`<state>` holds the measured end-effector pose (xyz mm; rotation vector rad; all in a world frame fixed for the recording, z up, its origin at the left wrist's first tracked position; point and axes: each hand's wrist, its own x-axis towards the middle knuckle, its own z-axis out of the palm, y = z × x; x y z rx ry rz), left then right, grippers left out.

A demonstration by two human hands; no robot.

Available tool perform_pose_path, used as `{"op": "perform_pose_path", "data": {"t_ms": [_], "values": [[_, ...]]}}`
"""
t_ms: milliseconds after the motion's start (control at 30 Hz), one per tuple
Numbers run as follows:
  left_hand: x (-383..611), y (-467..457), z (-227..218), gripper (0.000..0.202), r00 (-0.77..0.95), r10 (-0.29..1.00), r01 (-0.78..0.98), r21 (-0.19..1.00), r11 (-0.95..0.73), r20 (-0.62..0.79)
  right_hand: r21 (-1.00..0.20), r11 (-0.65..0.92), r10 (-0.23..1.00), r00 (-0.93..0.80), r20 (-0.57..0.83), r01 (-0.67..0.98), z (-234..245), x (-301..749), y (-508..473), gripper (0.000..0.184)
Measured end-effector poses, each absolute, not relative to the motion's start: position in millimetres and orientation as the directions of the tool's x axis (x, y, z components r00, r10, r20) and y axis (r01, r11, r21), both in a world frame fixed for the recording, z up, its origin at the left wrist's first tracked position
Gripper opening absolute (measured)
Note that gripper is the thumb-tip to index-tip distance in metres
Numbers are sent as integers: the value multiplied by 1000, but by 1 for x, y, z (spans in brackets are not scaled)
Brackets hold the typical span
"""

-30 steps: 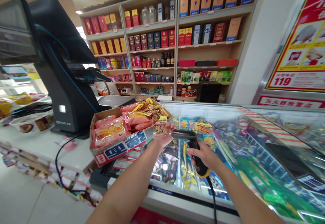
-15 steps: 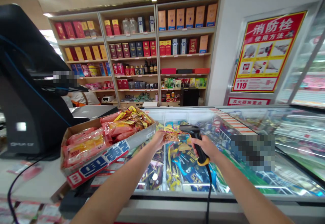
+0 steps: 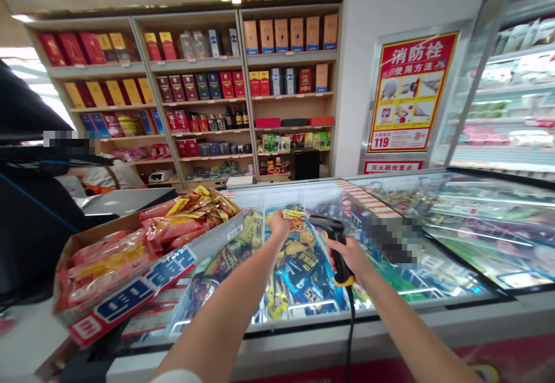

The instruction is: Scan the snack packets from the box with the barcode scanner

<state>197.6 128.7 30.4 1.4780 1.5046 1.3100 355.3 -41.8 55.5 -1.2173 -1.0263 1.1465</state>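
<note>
My left hand (image 3: 280,225) is closed on a small yellow snack packet (image 3: 295,218), held up over the glass lid of the freezer (image 3: 437,305). My right hand (image 3: 352,256) grips the handle of a black barcode scanner (image 3: 330,234) with a yellow base, its head facing the packet a short way to its left. The scanner's cable hangs down over the freezer's front edge. A cardboard box (image 3: 130,287) full of red and yellow snack packets stands to the left of my left arm.
A black till terminal (image 3: 30,221) fills the left edge. Wooden shelves (image 3: 243,91) with boxed bottles line the back wall. A red fire-hose poster (image 3: 410,91) hangs on the right wall, beside a glass-doored chiller (image 3: 507,94). A person's shoulder (image 3: 102,175) shows behind the till.
The view has swung right, so the till slid off to the left. My left hand lifted the packet away from the box and out over the freezer, with the scanner following beside it.
</note>
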Motion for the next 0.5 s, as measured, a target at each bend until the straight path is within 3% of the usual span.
{"op": "perform_pose_path", "data": {"t_ms": [133, 333, 433, 500], "values": [[175, 121, 43, 37, -170, 902, 494, 826, -271, 397, -995, 13, 993, 115, 1, -103, 58, 341, -40, 25], [98, 99, 77, 25, -118, 786, 535, 706, -465, 607, -991, 8, 1000, 12, 7, -133, 70, 290, -20, 27], [43, 88, 103, 23, -130, 702, 684, 576, -448, 700, -989, 41, 996, -76, 52, -141, 79, 259, -4, 28], [6, 80, 120, 22, -130, 708, 820, 477, -316, 694, -989, 66, 989, -120, 82, -131, 82, 241, 5, 28]]}}
